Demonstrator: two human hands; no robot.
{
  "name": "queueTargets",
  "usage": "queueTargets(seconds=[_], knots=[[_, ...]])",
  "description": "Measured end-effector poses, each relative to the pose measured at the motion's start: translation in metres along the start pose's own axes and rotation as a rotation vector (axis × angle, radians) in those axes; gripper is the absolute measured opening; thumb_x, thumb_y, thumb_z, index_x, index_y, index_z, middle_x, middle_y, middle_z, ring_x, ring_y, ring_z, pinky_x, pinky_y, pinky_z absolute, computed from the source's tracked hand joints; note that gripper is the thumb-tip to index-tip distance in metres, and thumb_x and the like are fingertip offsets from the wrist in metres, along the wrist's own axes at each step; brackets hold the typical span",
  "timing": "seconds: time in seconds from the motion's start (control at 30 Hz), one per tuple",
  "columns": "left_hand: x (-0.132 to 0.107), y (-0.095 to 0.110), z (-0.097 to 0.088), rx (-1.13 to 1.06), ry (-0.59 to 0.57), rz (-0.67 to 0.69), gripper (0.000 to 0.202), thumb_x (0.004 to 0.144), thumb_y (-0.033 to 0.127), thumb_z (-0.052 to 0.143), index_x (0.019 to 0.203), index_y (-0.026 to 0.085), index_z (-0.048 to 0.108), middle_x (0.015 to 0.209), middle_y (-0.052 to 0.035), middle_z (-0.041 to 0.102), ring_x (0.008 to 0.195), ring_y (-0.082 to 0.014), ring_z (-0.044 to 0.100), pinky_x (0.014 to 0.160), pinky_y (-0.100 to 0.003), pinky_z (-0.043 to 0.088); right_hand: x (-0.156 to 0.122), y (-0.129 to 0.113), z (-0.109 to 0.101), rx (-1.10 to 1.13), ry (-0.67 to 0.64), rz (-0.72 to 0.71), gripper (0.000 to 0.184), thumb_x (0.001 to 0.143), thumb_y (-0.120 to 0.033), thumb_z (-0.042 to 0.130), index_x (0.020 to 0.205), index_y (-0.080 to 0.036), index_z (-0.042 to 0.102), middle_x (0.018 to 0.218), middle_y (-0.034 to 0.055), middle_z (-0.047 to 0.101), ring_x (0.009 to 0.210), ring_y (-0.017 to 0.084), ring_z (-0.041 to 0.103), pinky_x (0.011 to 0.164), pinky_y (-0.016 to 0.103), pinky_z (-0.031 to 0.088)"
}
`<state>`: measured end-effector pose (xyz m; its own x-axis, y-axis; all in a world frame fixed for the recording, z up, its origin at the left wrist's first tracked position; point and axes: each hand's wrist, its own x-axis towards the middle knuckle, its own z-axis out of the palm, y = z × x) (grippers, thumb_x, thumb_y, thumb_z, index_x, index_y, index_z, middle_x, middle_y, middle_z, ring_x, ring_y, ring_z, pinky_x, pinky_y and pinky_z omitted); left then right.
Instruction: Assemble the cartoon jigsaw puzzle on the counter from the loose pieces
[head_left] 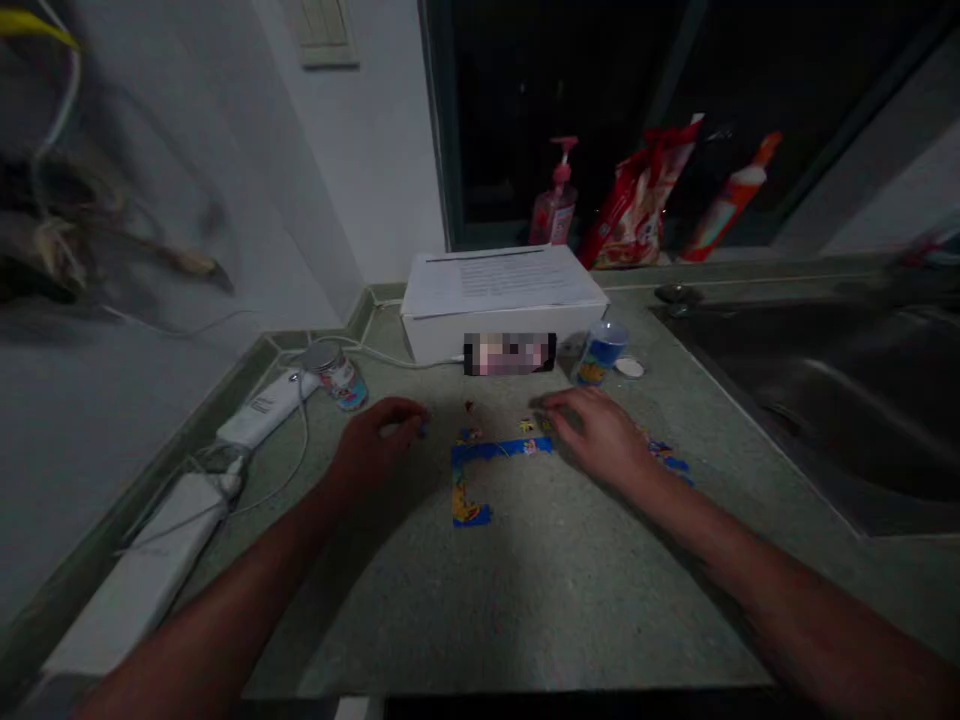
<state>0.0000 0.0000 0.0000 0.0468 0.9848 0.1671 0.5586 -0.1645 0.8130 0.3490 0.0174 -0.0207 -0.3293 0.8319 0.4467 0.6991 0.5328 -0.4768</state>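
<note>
A partly joined jigsaw puzzle (499,449) lies on the counter, its blue strip running across the top and down the left side to a short lower piece. To the left of it, my left hand (379,437) pinches a small blue puzzle piece (422,430) between thumb and fingertips. My right hand (600,432) is at the strip's right end, fingers bent around a small yellowish puzzle piece (547,425). Loose puzzle pieces (526,425) lie just above the strip. More blue pieces (670,458) are partly hidden behind my right wrist.
A phone (510,354) leans on a white box (502,290). Near it stand a clear-topped can (601,352) and a white lid (629,368). Another can (337,376) and power strips (161,560) with cables line the left. A sink (825,400) is on the right.
</note>
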Motion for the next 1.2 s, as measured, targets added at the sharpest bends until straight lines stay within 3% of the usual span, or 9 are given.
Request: queueTargets(seconds=[0.13, 0.2, 0.3, 0.47, 0.7, 0.87, 1.2], knots=[[0.0, 0.003, -0.003, 0.018, 0.011, 0.013, 0.027, 0.088, 0.046, 0.066, 0.095, 0.022, 0.076, 0.097, -0.0077, 0.084, 0.093, -0.0263, 0.079, 0.091, -0.043, 0.061, -0.023, -0.049, 0.008, 0.172, -0.196, -0.19, 0.015, 0.105, -0.022, 0.057, 0.106, -0.022, 0.072, 0.105, 0.0086, 0.078, 0.104, 0.026, 0.072, 0.094, 0.044, 0.057], [0.003, 0.003, -0.008, 0.042, 0.049, 0.044, 0.025, 0.088, 0.045, 0.066, 0.094, 0.023, 0.075, 0.097, -0.0071, 0.084, 0.093, -0.0255, 0.079, 0.094, -0.043, 0.061, -0.032, -0.066, 0.012, 0.218, -0.293, -0.228, 0.015, 0.103, -0.019, 0.059, 0.111, -0.022, 0.071, 0.107, 0.0079, 0.078, 0.108, 0.026, 0.072, 0.096, 0.043, 0.057], [0.007, -0.002, -0.017, 0.091, 0.11, 0.068, 0.025, 0.091, 0.044, 0.064, 0.097, 0.022, 0.075, 0.099, -0.0076, 0.084, 0.094, -0.0247, 0.079, 0.096, -0.042, 0.061, -0.038, -0.079, 0.017, 0.246, -0.323, -0.231, 0.019, 0.102, -0.016, 0.058, 0.114, -0.021, 0.072, 0.109, 0.0089, 0.078, 0.108, 0.026, 0.072, 0.097, 0.043, 0.058], [0.011, -0.011, -0.026, 0.259, 0.102, 0.069, 0.024, 0.089, 0.037, 0.062, 0.103, 0.021, 0.074, 0.1, -0.0082, 0.085, 0.094, -0.0251, 0.08, 0.092, -0.04, 0.062, -0.04, -0.077, 0.023, 0.255, -0.341, -0.196, 0.02, 0.103, -0.016, 0.056, 0.111, -0.019, 0.074, 0.102, 0.0089, 0.078, 0.098, 0.025, 0.073, 0.088, 0.041, 0.06], [0.009, -0.01, -0.018, 0.484, -0.055, -0.032, 0.026, 0.093, 0.029, 0.057, 0.108, 0.021, 0.075, 0.103, -0.0087, 0.084, 0.094, -0.0269, 0.08, 0.089, -0.04, 0.06, -0.042, -0.078, 0.026, 0.273, -0.348, -0.205, 0.022, 0.102, -0.016, 0.056, 0.113, -0.019, 0.074, 0.103, 0.0088, 0.078, 0.098, 0.024, 0.072, 0.087, 0.04, 0.06], [0.007, -0.009, -0.014, 0.53, -0.121, -0.062, 0.029, 0.095, 0.026, 0.055, 0.115, 0.02, 0.075, 0.109, -0.01, 0.084, 0.098, -0.0277, 0.079, 0.089, -0.04, 0.059, -0.042, -0.077, 0.026, 0.281, -0.36, -0.218, 0.023, 0.103, -0.016, 0.055, 0.115, -0.019, 0.074, 0.104, 0.0084, 0.079, 0.1, 0.024, 0.072, 0.089, 0.039, 0.06], [0.009, -0.015, -0.011, 0.588, -0.137, -0.069, 0.036, 0.095, 0.017, 0.056, 0.126, 0.017, 0.073, 0.119, -0.0114, 0.082, 0.107, -0.0259, 0.078, 0.094, -0.036, 0.058, -0.041, -0.076, 0.022, 0.26, -0.333, -0.209, 0.021, 0.104, -0.016, 0.055, 0.111, -0.018, 0.075, 0.101, 0.0091, 0.078, 0.098, 0.024, 0.072, 0.088, 0.039, 0.059]])
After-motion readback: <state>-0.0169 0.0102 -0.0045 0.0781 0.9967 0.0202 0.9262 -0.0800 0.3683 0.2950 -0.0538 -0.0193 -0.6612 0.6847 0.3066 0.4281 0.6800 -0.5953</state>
